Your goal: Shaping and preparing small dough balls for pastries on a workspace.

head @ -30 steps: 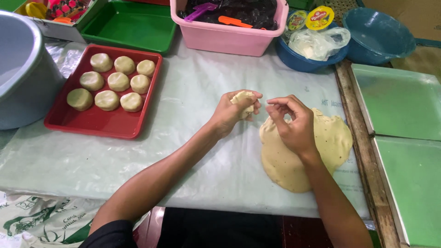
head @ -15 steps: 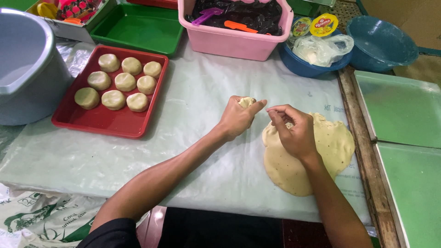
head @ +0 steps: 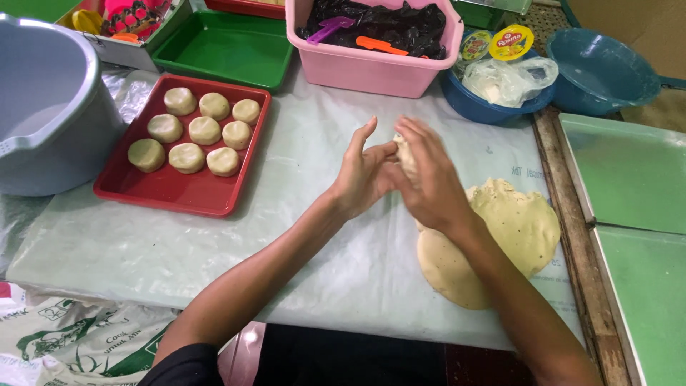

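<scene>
Biggest risk I can see here is the small dough piece [head: 404, 151] getting squashed unevenly or slipping out, since it's pinched between two palms held up off the table with nothing under it but the plastic sheet [head: 214, 250]. If the palms press harder on one side, I'd guess it comes out lopsided next to the neat round ones on the red tray [head: 143, 191]. Also the right forearm passes right over the big flat dough slab [head: 514, 229], so a dropped elbow could dent it or drag it toward the table edge. As for where things sit: the little piece is sandwiched between both hands, only a pale sliver showing at the top between them. The left hand [head: 361, 171] is flat-ish with fingers pointing up, palm against the dough; the right hand [head: 429, 179] is cupped over it from the other side, fingers curled around. So both are closed on that piece, not gripping hard as far as I can tell. The slab lies just below and right of the right hand.
</scene>
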